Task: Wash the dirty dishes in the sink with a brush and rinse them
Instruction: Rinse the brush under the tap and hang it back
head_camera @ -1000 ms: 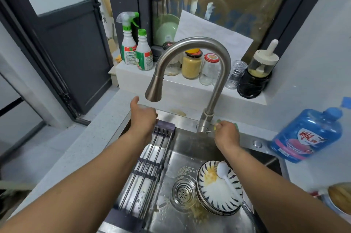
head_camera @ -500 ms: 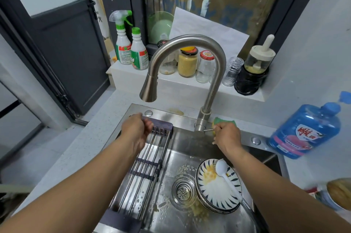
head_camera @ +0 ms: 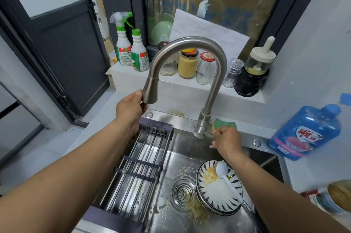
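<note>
**Q:** Left hand?
**A:** My left hand (head_camera: 131,109) is at middle left of frame and grips the spray head (head_camera: 150,93) at the end of the faucet (head_camera: 190,41). My thumb lies on the head's left side. The other fingers curl round behind it and are mostly hidden.

**Q:** Right hand?
**A:** My right hand (head_camera: 227,142) is just right of centre. The fingers are curled, pinching the thin lever (head_camera: 207,133) that sticks out of the faucet base. The fingertips sit behind my knuckles, so I can't see the exact contact.

**Q:** Dishes?
**A:** They're at lower centre-right, down in the sink (head_camera: 182,147). It's a stack of striped bowls (head_camera: 209,191), just beside the drain strainer (head_camera: 183,193). The top bowl has yellow food residue in it. A white utensil (head_camera: 227,179) lies across the top bowl, with its handle running toward the lower right. It looks spoon-shaped, but I can't tell if it's the brush.

**Q:** Sponge?
**A:** The green-and-yellow sponge (head_camera: 226,123) is on the sink's back rim, right of the faucet base and just above my right hand in frame.

**Q:** Anything else?
**A:** A dark rack (head_camera: 140,166) spans the left part of the sink, and my left forearm is over it. A blue detergent bottle (head_camera: 305,134) is at the right edge, blurred. Two green-capped bottles (head_camera: 139,54) and some jars (head_camera: 188,63) are on the ledge, upper centre, behind the faucet.
</note>
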`<state>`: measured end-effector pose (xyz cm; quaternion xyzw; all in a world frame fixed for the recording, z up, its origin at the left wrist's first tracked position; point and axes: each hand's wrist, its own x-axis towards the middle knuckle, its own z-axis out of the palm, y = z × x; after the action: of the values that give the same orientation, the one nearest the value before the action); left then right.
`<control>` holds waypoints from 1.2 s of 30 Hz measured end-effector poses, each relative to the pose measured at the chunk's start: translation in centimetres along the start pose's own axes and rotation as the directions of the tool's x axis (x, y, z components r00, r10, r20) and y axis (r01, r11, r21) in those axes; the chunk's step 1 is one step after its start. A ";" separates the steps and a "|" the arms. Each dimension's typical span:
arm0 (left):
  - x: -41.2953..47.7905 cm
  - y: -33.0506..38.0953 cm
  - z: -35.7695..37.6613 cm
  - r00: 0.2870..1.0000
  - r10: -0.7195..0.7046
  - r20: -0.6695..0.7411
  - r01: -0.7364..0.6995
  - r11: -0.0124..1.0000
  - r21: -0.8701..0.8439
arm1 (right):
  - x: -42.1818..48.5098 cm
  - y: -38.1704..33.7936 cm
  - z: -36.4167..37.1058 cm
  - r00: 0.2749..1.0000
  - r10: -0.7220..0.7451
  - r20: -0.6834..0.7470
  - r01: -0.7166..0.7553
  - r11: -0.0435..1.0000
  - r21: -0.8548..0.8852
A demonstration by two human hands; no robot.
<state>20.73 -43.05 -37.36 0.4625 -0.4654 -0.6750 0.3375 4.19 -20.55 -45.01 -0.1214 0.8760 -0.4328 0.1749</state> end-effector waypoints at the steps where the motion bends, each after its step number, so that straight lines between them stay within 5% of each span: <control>1: 0.2 0.2 -0.2 0.999 0.040 0.034 -0.042 0.997 0.062 | 0.0 -0.1 0.0 1.000 0.007 0.008 -0.007 1.000 -0.007; 9: 0.7 0.1 -2.1 0.956 0.211 0.206 -0.275 0.886 0.373 | -1.3 -0.6 0.8 1.000 0.004 -0.024 -0.007 0.993 -0.122; 17: -6.7 -2.0 -2.5 0.923 0.234 0.306 -0.339 0.872 0.355 | -2.8 -0.2 1.9 0.988 0.131 -0.081 -0.121 0.985 0.120; 22: -10.6 -4.4 -2.5 0.933 0.179 0.311 -0.262 0.932 0.251 | -6.4 0.4 2.0 0.868 0.402 0.292 -0.497 0.715 0.491; 25: -13.4 -5.7 -1.3 0.918 0.126 0.377 -0.215 0.955 0.204 | -8.7 0.1 3.3 0.760 0.422 0.494 -0.649 0.489 0.583; 28: -15.5 -6.9 0.3 0.920 0.099 0.380 -0.165 0.975 0.145 | -9.0 0.8 5.1 0.722 0.411 0.557 -0.691 0.391 0.607; 33: -15.4 -9.5 2.1 0.925 0.003 0.381 -0.053 0.991 0.121 | -9.1 2.9 3.3 0.742 0.418 0.524 -0.670 0.426 0.608; 36: -14.1 -13.2 3.0 0.918 -0.237 0.317 0.172 0.961 0.218 | -8.8 6.1 1.5 0.779 0.496 0.384 -0.620 0.699 0.356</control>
<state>22.42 -25.12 -44.94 0.4145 -0.5264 -0.7300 0.1347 12.42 -14.74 -48.97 0.1423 0.7103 -0.5346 0.4351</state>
